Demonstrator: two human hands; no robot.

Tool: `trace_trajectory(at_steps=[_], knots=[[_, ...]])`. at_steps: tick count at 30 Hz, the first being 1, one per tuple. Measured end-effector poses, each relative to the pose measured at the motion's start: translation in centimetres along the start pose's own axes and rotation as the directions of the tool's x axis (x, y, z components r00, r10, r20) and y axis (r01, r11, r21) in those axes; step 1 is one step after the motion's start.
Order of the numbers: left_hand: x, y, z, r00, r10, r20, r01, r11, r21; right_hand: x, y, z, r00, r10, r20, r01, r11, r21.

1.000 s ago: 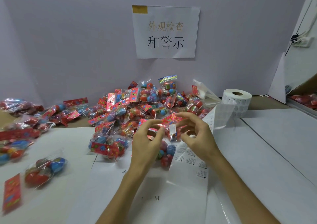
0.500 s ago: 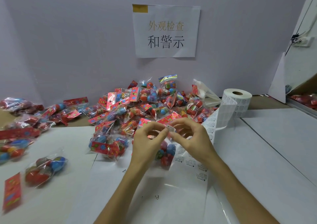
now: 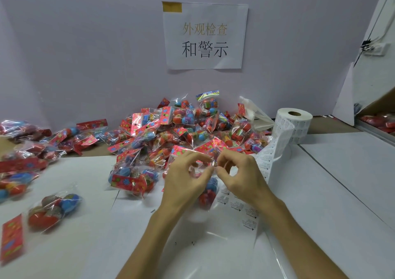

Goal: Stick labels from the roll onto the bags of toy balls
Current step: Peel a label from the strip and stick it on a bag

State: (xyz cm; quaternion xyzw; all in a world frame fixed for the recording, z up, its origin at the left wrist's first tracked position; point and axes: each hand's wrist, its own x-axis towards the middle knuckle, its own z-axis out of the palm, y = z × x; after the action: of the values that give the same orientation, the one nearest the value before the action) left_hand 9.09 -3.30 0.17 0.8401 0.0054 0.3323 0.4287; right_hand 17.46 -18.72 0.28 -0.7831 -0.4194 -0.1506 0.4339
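Your left hand (image 3: pixel 188 182) and right hand (image 3: pixel 241 176) meet over the middle of the white counter (image 3: pixel 342 182), with the fingertips touching.

The left grip is narrow. Thumb and forefinger pinch the top edge of a clear plastic bag of red and blue toy balls (image 3: pixel 208 193), which hangs beneath both hands. Whether its lower end rests on the counter cannot be told.

The right grip is likewise narrow, with thumb and forefinger closed on a small white label (image 3: pixel 214 164) at that same top edge. The label is too small to tell whether it is fully stuck down.

The roll of white labels (image 3: pixel 297 124) stands on end at the right rear of the counter, well apart from your hands. A white printed backing strip (image 3: pixel 275 150) runs from it towards you, passes under your right wrist and lies flat on the counter.

Behind your hands, a heap of clear bags with red patterned header cards (image 3: pixel 181 129) sits against the lilac wall (image 3: pixel 85 54). More bags of the same kind (image 3: pixel 27 150) are spread along the left side. A single bag of balls (image 3: pixel 53 210) lies apart near the left front.

A crumpled white plastic bag (image 3: pixel 254 112) lies between the heap and the roll. A white paper sign with printed characters (image 3: pixel 205 36) is fixed to the wall above the heap.
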Motion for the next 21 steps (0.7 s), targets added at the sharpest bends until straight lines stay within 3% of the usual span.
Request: trace_trajectory(at_steps=[3, 6, 12, 16, 21], knots=[[-0.2, 0.0, 0.4, 0.999, 0.020, 0.036, -0.022, 0.998, 0.053, 0.0, 0.1, 0.0, 0.999, -0.049, -0.001, 0.049, 0.997, -0.058], [0.1, -0.1, 0.2, 0.998, -0.051, 0.024, 0.052, 0.998, -0.044, 0.1, 0.0, 0.2, 0.997, -0.062, -0.053, 0.059, 0.997, -0.052], [0.6, 0.7, -0.8, 0.969, -0.245, -0.003, 0.223, 0.889, -0.400, 0.3, -0.3, 0.6, 0.977, 0.199, -0.075, -0.176, 0.955, 0.241], [0.6, 1.0, -1.0, 0.952, -0.306, 0.020, 0.279, 0.837, -0.472, 0.6, -0.4, 0.2, 0.966, 0.252, -0.062, -0.213, 0.907, 0.363], [0.4, 1.5, -0.9, 0.964, -0.259, 0.060, 0.257, 0.850, -0.461, 0.6, -0.9, 0.1, 0.964, 0.260, -0.061, -0.208, 0.874, 0.439]])
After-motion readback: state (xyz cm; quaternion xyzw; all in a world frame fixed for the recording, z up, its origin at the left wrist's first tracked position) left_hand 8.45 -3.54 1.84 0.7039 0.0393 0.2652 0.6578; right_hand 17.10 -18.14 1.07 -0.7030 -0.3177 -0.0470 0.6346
